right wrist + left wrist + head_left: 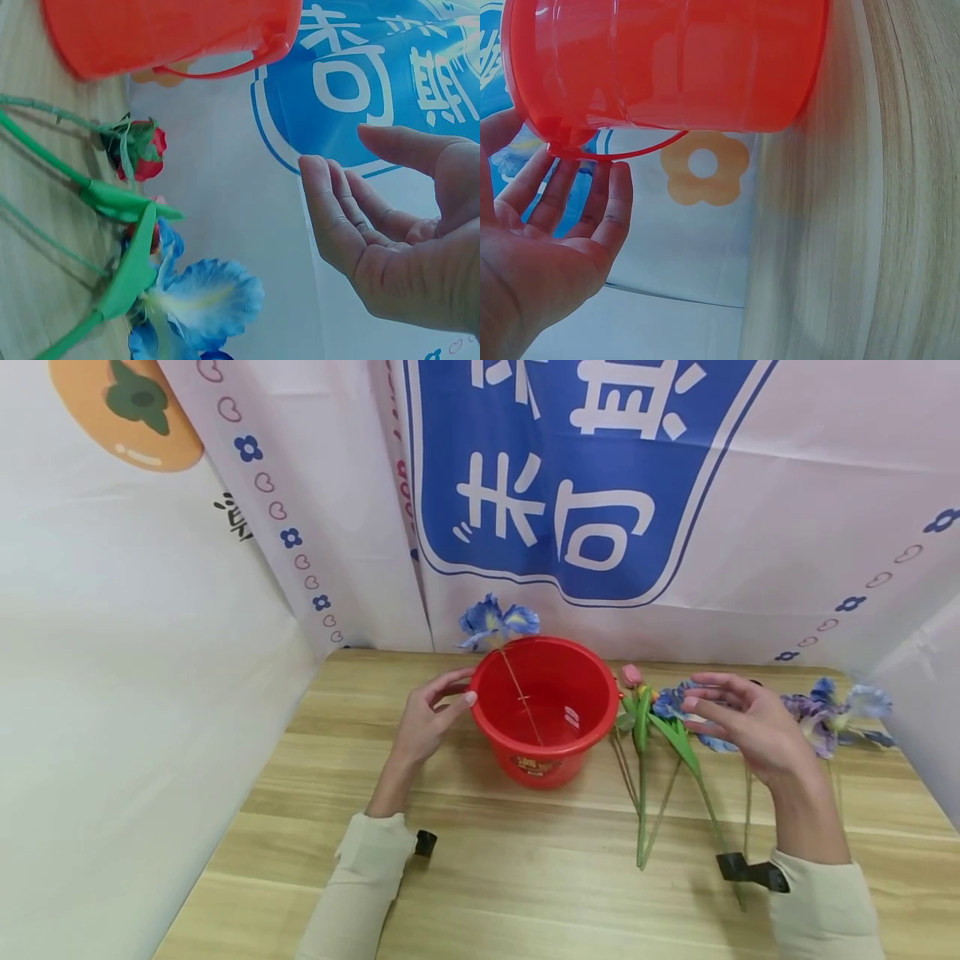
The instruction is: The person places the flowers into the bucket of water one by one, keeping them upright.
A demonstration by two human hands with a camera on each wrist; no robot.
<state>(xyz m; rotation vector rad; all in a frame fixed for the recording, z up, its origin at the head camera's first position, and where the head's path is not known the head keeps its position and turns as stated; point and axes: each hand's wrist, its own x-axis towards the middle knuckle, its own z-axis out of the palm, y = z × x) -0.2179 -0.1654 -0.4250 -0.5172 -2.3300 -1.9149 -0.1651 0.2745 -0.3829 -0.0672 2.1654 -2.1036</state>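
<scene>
A red plastic bucket [536,764] stands upright on the wooden table. One blue artificial iris [491,622] leans inside it, with its bloom above the far left of the rim. My left hand [429,717] touches the bucket's left side at the rim. In the left wrist view its loosely bent fingers meet the thin red handle [649,150], and the thumb lies by the rim. To the bucket's right, my right hand [750,727] hovers above several artificial flowers, its fingers relaxed and holding nothing. Below it are a blue iris [214,300] and a red rose [150,154].
A pink tulip [632,675] lies right of the bucket among green stems. Purple and pale blue irises [825,714] lie farther right. A printed cloth [360,568] hangs behind the wooden table [510,877], and a white cloth [112,693] borders its left side.
</scene>
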